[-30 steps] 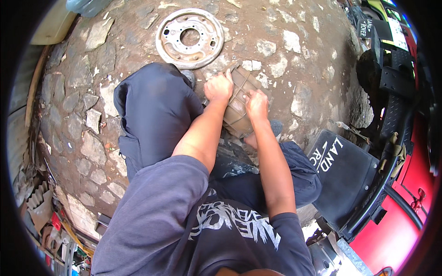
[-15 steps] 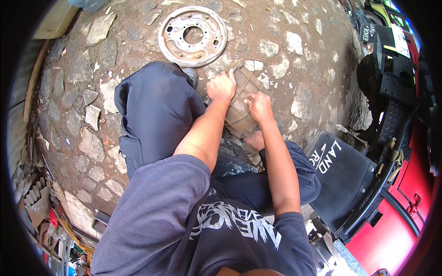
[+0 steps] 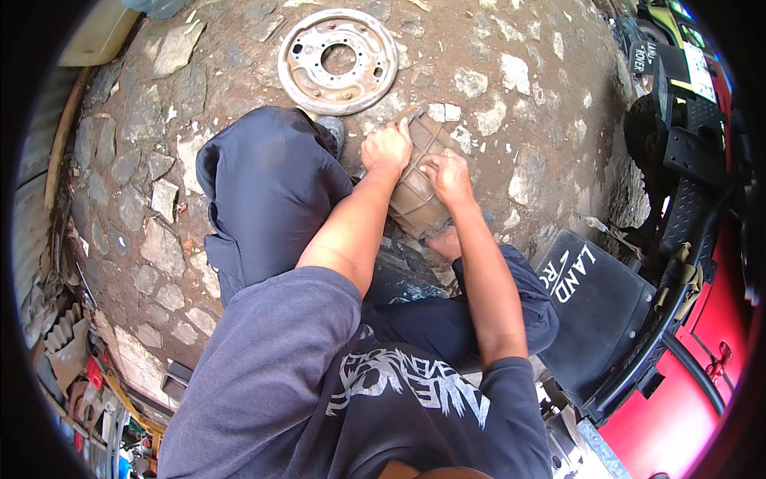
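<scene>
A ribbed, dirt-brown metal casing is seen standing on stony ground, just in front of the seated person's knees and a little to the right of a raised, dark-trousered knee. The left hand is laid on the casing's upper left edge, with the fingers curled together over the rim and pressed against it. The right hand is placed on the casing's right face, just beside the left hand; its fingers are bent and bunched, the tips pushed down onto the ribbed surface. Whether something small is pinched beneath those fingertips cannot be told. Both bare forearms are extended forward from short grey sleeves, and the casing's lower part is partly hidden between them. A bare foot is noted at the casing's lower end, touching or nearly touching it. A round, rusty metal plate with a large central hole and several smaller holes is found lying flat on the ground beyond the casing, near but apart from it. A black mat is observed at the person's right, near the red body of a vehicle. Loose stones and scrap are recorded along the left margin.
</scene>
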The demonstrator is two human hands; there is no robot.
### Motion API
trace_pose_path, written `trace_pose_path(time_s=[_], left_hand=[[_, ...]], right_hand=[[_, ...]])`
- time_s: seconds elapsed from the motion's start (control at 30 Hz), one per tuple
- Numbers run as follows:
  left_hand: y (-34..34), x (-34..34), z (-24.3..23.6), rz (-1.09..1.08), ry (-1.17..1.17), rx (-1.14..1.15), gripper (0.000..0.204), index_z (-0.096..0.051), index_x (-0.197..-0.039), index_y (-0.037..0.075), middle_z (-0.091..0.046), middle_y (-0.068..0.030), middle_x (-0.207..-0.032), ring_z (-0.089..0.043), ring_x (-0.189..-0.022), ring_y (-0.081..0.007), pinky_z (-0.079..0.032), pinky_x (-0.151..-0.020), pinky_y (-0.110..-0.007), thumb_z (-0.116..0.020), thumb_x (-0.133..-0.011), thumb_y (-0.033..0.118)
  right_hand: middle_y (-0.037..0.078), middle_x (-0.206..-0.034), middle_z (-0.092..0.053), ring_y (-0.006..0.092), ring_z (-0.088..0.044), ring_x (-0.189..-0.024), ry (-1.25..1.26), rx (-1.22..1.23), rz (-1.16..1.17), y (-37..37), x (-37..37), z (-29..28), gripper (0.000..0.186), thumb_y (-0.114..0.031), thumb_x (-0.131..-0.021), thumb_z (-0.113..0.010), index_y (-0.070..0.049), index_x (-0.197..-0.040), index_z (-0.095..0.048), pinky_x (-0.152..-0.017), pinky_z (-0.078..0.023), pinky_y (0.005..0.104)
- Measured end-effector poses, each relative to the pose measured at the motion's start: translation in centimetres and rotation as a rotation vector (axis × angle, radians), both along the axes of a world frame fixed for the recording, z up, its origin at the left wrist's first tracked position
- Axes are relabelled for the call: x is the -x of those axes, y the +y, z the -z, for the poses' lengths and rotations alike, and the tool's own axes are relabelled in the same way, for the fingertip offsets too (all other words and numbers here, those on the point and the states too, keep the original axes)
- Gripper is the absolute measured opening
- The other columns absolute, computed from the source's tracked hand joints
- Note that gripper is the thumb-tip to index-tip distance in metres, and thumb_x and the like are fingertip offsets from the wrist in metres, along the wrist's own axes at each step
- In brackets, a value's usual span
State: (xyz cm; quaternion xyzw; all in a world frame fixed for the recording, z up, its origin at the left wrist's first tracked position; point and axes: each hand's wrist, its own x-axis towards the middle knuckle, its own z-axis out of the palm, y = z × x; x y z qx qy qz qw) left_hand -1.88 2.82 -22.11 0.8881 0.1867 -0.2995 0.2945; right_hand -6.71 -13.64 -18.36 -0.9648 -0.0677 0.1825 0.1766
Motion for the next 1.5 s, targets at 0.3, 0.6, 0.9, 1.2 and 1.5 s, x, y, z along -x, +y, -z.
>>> trace_pose_path(time_s=[0.3,0.6,0.9,1.2,1.5], left_hand=[[-0.1,0.3,0.2,0.019,-0.051,-0.014,0.066,-0.078,-0.123,0.007,-0.078,-0.0216,-0.120,-0.073,-0.119,-0.0377,-0.054,-0.107,-0.049,-0.033,-0.114,0.055],[0.0,0.3,0.0,-0.004,-0.054,-0.018,0.064,-0.078,-0.122,0.007,-0.079,-0.0200,-0.121,-0.072,-0.121,-0.0367,-0.054,-0.106,-0.049,-0.035,-0.113,0.054],[-0.4,0.4,0.3,-0.003,-0.070,-0.032,0.064,-0.080,-0.118,0.008,-0.079,-0.0220,-0.117,-0.074,-0.116,-0.0385,-0.056,-0.103,-0.051,-0.034,-0.114,0.053],[-0.4,0.3,0.3,0.006,-0.073,-0.046,0.064,-0.080,-0.117,0.008,-0.079,-0.0215,-0.116,-0.075,-0.115,-0.0387,-0.056,-0.102,-0.051,-0.034,-0.114,0.053],[-0.1,0.4,0.2,0.019,-0.066,-0.051,0.063,-0.080,-0.118,0.008,-0.080,-0.0187,-0.117,-0.075,-0.116,-0.0346,-0.056,-0.102,-0.048,-0.036,-0.113,0.054]], right_hand=[[0.018,-0.092,-0.067,0.0379,-0.069,-0.094,-0.003,-0.004,-0.053,-2.2,0.8,-0.2,0.019,-0.022,-0.090,-0.082,-0.010,-0.105,-0.084,-0.090,-0.056,0.0480],[0.019,-0.092,-0.067,0.0387,-0.068,-0.092,0.020,0.011,-0.066,-2.3,0.8,-0.3,0.020,-0.022,-0.089,-0.083,-0.012,-0.106,-0.084,-0.087,-0.056,0.0485],[0.019,-0.088,-0.067,0.0381,-0.068,-0.090,-0.006,-0.021,-0.056,-1.9,0.3,0.3,0.021,-0.023,-0.088,-0.083,-0.013,-0.106,-0.085,-0.087,-0.055,0.0484],[0.018,-0.096,-0.071,0.0387,-0.070,-0.097,0.049,0.039,-0.059,-0.8,-0.7,0.2,0.020,-0.024,-0.089,-0.083,-0.016,-0.107,-0.085,-0.091,-0.056,0.0496],[0.012,-0.098,-0.073,0.0331,-0.070,-0.103,0.117,0.118,0.007,-2.1,0.8,-1.1,0.016,-0.028,-0.091,-0.081,-0.024,-0.106,-0.086,-0.093,-0.047,0.0527]])
